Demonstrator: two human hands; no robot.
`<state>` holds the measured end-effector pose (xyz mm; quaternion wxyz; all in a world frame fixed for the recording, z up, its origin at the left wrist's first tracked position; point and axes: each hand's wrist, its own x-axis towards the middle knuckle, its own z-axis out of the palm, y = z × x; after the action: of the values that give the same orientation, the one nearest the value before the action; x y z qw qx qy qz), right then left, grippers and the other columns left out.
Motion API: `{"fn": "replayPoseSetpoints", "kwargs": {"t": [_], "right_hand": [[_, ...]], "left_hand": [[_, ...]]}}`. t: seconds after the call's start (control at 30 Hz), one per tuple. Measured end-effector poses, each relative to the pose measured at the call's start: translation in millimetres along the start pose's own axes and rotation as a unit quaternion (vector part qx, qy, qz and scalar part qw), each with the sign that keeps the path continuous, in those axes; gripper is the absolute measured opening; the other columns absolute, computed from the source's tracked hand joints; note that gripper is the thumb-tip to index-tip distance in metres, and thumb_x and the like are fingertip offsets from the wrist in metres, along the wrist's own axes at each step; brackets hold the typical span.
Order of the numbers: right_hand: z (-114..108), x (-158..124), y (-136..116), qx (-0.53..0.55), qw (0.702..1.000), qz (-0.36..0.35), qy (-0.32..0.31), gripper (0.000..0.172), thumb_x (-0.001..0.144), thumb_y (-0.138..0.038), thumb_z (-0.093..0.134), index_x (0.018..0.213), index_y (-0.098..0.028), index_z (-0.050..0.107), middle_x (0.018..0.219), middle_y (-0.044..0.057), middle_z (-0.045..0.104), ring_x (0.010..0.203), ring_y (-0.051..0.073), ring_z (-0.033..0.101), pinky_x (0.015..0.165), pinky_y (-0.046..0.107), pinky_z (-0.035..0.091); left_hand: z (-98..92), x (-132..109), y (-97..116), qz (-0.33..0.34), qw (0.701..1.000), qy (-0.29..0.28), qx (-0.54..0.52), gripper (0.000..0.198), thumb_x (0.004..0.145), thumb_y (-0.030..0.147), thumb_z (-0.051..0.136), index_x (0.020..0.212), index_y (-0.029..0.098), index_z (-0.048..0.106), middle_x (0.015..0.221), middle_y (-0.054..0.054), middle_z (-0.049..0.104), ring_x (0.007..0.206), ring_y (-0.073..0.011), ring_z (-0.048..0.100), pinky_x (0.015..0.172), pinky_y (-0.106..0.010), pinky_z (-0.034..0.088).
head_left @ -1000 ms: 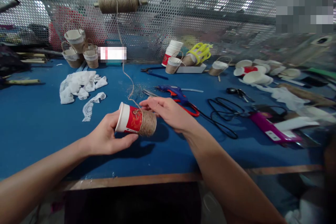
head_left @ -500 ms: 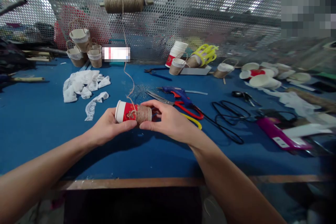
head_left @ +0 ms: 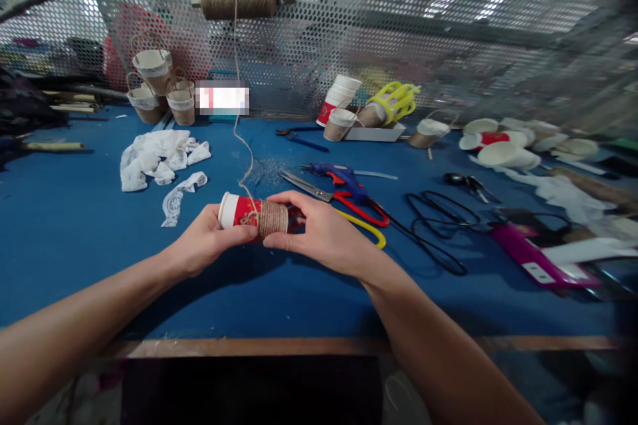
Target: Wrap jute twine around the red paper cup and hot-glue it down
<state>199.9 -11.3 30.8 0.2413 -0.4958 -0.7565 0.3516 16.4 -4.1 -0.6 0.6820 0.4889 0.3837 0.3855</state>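
A red paper cup (head_left: 240,211) lies on its side between my hands, its lower half wound with jute twine (head_left: 273,218). My left hand (head_left: 207,244) grips the cup's red rim end from below. My right hand (head_left: 319,234) closes on the twine-wrapped bottom end. A strand of twine (head_left: 238,113) runs up from the cup to a spool (head_left: 240,0) mounted on the perforated metal screen. Both hands hover just above the blue table (head_left: 70,226).
Scissors (head_left: 349,202) and a blue glue gun (head_left: 341,176) lie just behind my right hand. White lace scraps (head_left: 154,161) sit at the left. Finished twine cups (head_left: 159,89) stand at the back left, paper cups (head_left: 339,96) and a black cable (head_left: 433,219) at the right.
The cup has been turned and lifted slightly away from me. My right hand moved from resting beside the wrapped end to gripping it. The view shifted a little.
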Motion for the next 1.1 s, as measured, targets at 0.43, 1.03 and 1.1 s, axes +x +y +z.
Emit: {"fn": "replayPoseSetpoints", "kwargs": {"t": [0.43,1.03,1.1], "right_hand": [[2.6,-1.4,0.7,0.057,0.998,-0.002,0.013,0.045,0.074,-0.043,0.062,0.109,-0.016,0.051,0.108,0.009,0.060,0.091,0.019,0.059,0.080,0.035,0.048],[0.0,3.6,6.9,0.075,0.995,-0.009,0.063,0.035,0.074,-0.039,0.060,0.100,-0.016,0.057,0.102,0.009,0.064,0.089,0.019,0.061,0.077,0.034,0.049],[-12.7,8.9,16.1,0.074,0.987,-0.016,0.144,0.030,0.074,-0.041,0.059,0.091,-0.015,0.059,0.091,0.008,0.066,0.081,0.017,0.062,0.073,0.032,0.049]], "left_hand": [[6.4,-4.5,0.9,0.067,0.990,-0.039,0.120,0.018,0.065,0.020,0.063,0.078,0.008,0.062,0.059,0.002,0.053,0.050,-0.0057,0.042,0.049,-0.017,0.037],[4.7,-3.6,-1.6,0.099,0.980,-0.047,0.168,0.017,0.070,0.021,0.059,0.080,0.009,0.062,0.069,-0.004,0.065,0.058,-0.0112,0.055,0.059,-0.021,0.046],[2.6,-3.5,-3.2,0.118,0.973,-0.046,0.193,0.015,0.071,0.021,0.059,0.080,0.009,0.062,0.071,-0.004,0.065,0.059,-0.0111,0.055,0.058,-0.021,0.046]]}}
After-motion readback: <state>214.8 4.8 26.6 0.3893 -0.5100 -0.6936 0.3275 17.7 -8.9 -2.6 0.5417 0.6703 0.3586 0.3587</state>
